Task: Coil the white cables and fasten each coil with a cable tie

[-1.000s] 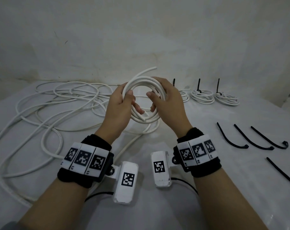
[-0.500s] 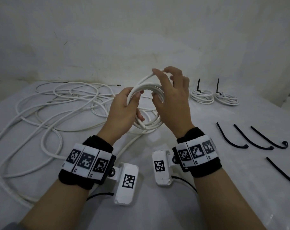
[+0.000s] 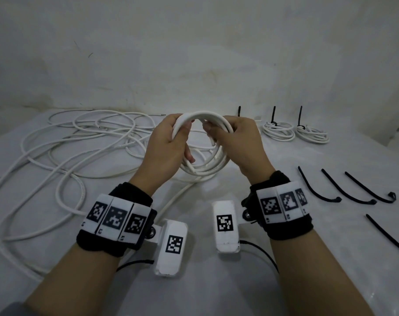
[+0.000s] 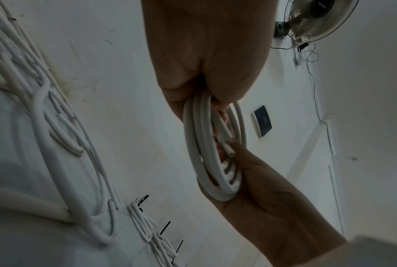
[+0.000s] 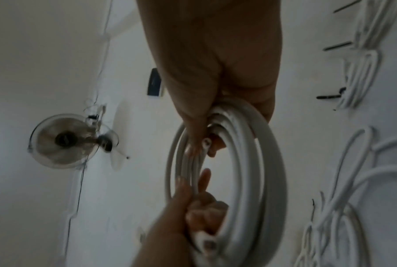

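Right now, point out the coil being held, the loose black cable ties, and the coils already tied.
held coil (image 3: 207, 172), head view, lower arc between the hands
loose cable ties (image 3: 351, 190), head view, middle tie's strap
tied coils (image 3: 278, 131), head view, left visible coil's loops

A smooth, matt white plastic jacket is seen on the coil gripped at both sides. Beyond the grip, matt black plastic cable ties lie on a smooth, faintly glossy white table.

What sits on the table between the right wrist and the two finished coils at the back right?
Head view: only bare table between the right hand's wrist and the tied coils. The loose black cable ties lie nearer, to the right.
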`<act>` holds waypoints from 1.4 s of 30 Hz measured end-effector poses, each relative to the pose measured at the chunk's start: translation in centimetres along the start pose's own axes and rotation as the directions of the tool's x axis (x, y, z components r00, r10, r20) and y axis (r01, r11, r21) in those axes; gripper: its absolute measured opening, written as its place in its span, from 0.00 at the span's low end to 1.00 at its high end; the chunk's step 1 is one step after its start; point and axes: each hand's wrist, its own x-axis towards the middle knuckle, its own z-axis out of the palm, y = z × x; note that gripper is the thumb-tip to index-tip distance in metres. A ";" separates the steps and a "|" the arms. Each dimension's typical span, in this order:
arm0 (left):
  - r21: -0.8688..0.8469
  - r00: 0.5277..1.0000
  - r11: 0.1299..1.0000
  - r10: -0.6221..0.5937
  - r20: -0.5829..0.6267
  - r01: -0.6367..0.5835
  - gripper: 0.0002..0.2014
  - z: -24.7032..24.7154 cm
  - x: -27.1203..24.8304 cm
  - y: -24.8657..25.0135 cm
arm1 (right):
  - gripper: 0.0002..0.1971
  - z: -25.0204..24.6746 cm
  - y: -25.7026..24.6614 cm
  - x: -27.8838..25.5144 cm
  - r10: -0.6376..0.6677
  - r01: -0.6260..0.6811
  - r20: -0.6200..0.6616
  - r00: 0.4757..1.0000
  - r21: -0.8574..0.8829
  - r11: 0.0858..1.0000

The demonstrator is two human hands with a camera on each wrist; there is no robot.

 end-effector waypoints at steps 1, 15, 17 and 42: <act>-0.013 1.000 1.000 0.009 0.001 -0.009 0.11 -0.1 0.0 0.0 | 0.12 -0.2 0.0 0.0 0.033 -0.035 0.028 0.999 0.080 0.996; -0.110 0.998 0.992 -0.062 0.025 0.064 0.13 -0.3 0.1 0.2 | 0.13 -0.2 -0.4 -0.1 0.134 -0.199 0.189 0.973 0.382 0.902; -0.141 0.995 0.985 -0.094 0.030 0.097 0.12 -0.2 0.1 0.1 | 0.16 -0.2 -0.4 -0.1 0.187 -0.300 0.271 0.944 0.474 0.828; -0.556 0.900 0.709 -0.368 0.232 0.433 0.21 -0.6 0.4 0.7 | 0.11 -0.1 -0.1 -0.5 0.110 -0.268 0.280 0.954 0.628 0.731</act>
